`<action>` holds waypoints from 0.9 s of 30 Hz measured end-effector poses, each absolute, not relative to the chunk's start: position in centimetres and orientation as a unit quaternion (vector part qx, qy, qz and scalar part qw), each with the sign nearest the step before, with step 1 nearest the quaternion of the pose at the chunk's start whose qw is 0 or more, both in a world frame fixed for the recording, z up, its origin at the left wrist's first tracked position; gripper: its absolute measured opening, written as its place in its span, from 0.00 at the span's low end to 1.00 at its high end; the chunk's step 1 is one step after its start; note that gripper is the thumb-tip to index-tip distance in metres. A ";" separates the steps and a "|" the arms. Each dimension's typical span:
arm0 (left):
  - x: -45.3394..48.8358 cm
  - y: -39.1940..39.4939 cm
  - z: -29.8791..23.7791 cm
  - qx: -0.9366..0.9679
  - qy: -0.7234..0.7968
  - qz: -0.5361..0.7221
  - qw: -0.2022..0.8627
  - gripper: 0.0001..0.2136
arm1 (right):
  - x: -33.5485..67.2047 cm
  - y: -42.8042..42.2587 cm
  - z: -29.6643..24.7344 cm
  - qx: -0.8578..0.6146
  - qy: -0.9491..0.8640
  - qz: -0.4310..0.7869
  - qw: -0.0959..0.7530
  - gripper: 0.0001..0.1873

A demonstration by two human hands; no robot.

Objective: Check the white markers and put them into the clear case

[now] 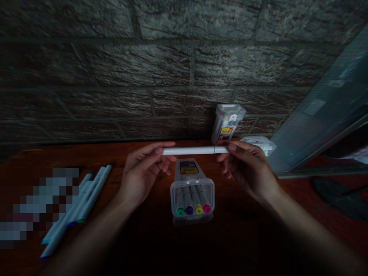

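Left hand [143, 172] and right hand [250, 168] each have a tight fingertip grip on one end of the slim white cylindrical marker [189, 150], neither nearer, long axis roughly parallel to the reddish-brown wooden surface's [109, 155] back edge, crosswise to the clear plastic case [180, 174].

The marker [193, 150] is white, the table [83, 155] reddish-brown.

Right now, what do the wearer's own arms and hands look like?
Ungloved left hand and ungloved right hand. The slim, tapering left forearm and right forearm are bare in view: no sleeves, watch, cables or visible markings. Too dim to rule out a ring.
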State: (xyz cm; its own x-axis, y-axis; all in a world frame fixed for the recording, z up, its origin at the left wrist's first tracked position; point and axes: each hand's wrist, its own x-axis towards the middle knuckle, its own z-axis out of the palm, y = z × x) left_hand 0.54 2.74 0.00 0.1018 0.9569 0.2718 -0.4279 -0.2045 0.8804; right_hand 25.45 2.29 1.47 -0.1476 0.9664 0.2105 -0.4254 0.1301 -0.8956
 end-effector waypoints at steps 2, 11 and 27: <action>0.5 2.7 0.1 0.475 0.275 0.611 0.571 0.11 | 25.5 2.3 1.5 -0.284 -0.465 0.599 0.587 0.11; 0.6 2.7 0.2 0.461 0.264 0.612 0.586 0.12 | 25.5 2.3 1.7 -0.288 -0.448 0.612 0.585 0.11; 1.0 2.6 0.6 0.449 0.305 0.617 0.570 0.11 | 25.4 2.3 1.6 -0.300 -0.465 0.586 0.592 0.11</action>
